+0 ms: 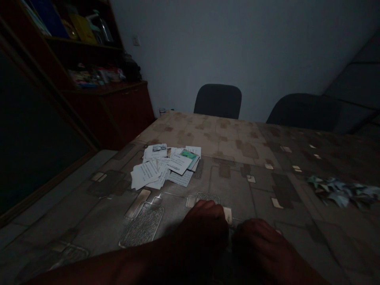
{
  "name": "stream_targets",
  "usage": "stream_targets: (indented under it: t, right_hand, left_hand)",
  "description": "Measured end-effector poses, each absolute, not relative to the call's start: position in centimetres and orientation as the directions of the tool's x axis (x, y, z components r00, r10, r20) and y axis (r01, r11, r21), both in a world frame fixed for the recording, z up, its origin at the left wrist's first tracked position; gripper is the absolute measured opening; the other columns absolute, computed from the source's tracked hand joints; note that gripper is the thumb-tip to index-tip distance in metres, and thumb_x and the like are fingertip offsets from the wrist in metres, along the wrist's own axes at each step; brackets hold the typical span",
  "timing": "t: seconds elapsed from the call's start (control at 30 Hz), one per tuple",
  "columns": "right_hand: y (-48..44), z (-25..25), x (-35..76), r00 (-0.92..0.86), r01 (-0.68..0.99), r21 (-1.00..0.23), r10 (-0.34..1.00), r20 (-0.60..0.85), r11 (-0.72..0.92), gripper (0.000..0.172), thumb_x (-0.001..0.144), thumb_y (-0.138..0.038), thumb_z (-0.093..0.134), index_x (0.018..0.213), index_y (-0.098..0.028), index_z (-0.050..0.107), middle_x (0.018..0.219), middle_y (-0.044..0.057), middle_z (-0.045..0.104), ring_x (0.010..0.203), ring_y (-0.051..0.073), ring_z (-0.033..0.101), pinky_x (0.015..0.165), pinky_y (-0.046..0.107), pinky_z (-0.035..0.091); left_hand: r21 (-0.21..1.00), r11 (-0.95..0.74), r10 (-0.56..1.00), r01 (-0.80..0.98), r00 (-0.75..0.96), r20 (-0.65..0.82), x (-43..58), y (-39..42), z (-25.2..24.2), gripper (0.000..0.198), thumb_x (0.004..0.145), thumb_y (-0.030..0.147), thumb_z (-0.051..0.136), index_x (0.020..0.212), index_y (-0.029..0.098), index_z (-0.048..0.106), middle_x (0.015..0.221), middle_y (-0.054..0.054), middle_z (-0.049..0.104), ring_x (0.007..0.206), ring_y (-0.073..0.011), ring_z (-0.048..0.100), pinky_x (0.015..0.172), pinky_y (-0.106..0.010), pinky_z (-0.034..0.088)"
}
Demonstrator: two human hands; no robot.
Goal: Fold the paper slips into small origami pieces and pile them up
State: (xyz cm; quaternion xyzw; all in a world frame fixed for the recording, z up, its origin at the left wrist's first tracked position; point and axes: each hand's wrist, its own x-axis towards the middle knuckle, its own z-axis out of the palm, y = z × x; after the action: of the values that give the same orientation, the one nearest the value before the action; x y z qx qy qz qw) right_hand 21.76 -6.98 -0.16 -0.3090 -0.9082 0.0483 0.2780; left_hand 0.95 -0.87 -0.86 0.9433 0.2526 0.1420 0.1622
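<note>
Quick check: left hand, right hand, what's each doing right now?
Left hand: curled on the patterned tablecloth; any hold cannot be told.
Right hand: curled beside it, too dark to tell.

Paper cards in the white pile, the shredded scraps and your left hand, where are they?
paper cards (166, 166), head view, middle of the white pile.
shredded scraps (341, 192), head view, middle of the heap at the right.
left hand (203, 225), head view, back of the hand.

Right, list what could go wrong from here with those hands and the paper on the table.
1. The left hand and right hand sit close together in deep shadow; whatever they grip is hard to see, so a slip is possible.
2. The loose pile of cards lies near the table edge; a forearm sweep might scatter it.
3. The shredded scraps could drift if bumped.
</note>
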Motion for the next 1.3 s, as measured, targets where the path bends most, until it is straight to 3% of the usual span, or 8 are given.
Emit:
stream_targets:
  t: [0.17, 0.3, 0.6, 1.2, 1.3]
  right_hand:
    - [-7.1, -0.2, 21.7, -0.680, 0.532, -0.212, 0.563, 0.469, 0.820, 0.022, 0.102, -0.017, 0.042, 0.102, -0.015, 0.063, 0.084, 0.006, 0.070, 0.078, 0.017, 0.059, 0.067, 0.031, 0.044]
    - [-7.0, -0.6, 21.8, -0.660, 0.526, -0.241, 0.570, 0.488, 0.816, 0.018, 0.100, -0.013, 0.045, 0.099, -0.016, 0.063, 0.083, 0.005, 0.069, 0.076, 0.016, 0.060, 0.068, 0.031, 0.044]
    - [-7.1, -0.4, 21.7, -0.638, 0.561, -0.247, 0.603, 0.479, 0.790, 0.017, 0.098, -0.014, 0.047, 0.097, -0.020, 0.063, 0.078, 0.003, 0.069, 0.071, 0.015, 0.059, 0.067, 0.030, 0.046]
    - [-7.2, -0.9, 21.8, -0.638, 0.555, -0.260, 0.604, 0.478, 0.791, 0.021, 0.100, -0.016, 0.045, 0.090, -0.018, 0.063, 0.083, 0.005, 0.067, 0.076, 0.015, 0.059, 0.068, 0.031, 0.045]
    - [-7.1, -0.8, 21.8, -0.657, 0.535, -0.264, 0.592, 0.467, 0.802, 0.021, 0.100, -0.016, 0.044, 0.091, -0.017, 0.064, 0.085, 0.006, 0.067, 0.078, 0.016, 0.059, 0.071, 0.033, 0.046]
  left_hand:
    - [0.353, -0.822, 0.521, 0.447, 0.841, 0.148, 1.2, -1.0, -0.4, 0.010, 0.080, 0.018, 0.062, 0.074, 0.018, 0.054, 0.081, 0.000, 0.056, 0.075, -0.0162, 0.047, 0.069, -0.032, 0.033]
    - [0.347, -0.817, 0.533, 0.461, 0.834, 0.147, 1.2, -1.1, -0.3, 0.007, 0.078, 0.017, 0.061, 0.076, 0.018, 0.055, 0.083, 0.000, 0.056, 0.075, -0.0168, 0.047, 0.068, -0.032, 0.034]
    - [0.398, -0.790, 0.555, 0.465, 0.819, 0.145, 1.2, -1.2, 0.1, 0.008, 0.076, 0.014, 0.061, 0.076, 0.018, 0.054, 0.082, 0.000, 0.056, 0.076, -0.0168, 0.048, 0.068, -0.031, 0.034]
    - [0.360, -0.788, 0.574, 0.499, 0.807, 0.139, 1.4, -1.5, 0.4, 0.005, 0.075, 0.015, 0.060, 0.076, 0.018, 0.056, 0.081, -0.002, 0.057, 0.073, -0.0178, 0.047, 0.069, -0.031, 0.035]
    - [0.404, -0.762, 0.599, 0.507, 0.788, 0.141, 1.4, -1.5, 0.6, 0.008, 0.073, 0.013, 0.060, 0.079, 0.018, 0.058, 0.082, -0.002, 0.059, 0.076, -0.0179, 0.049, 0.070, -0.030, 0.037]
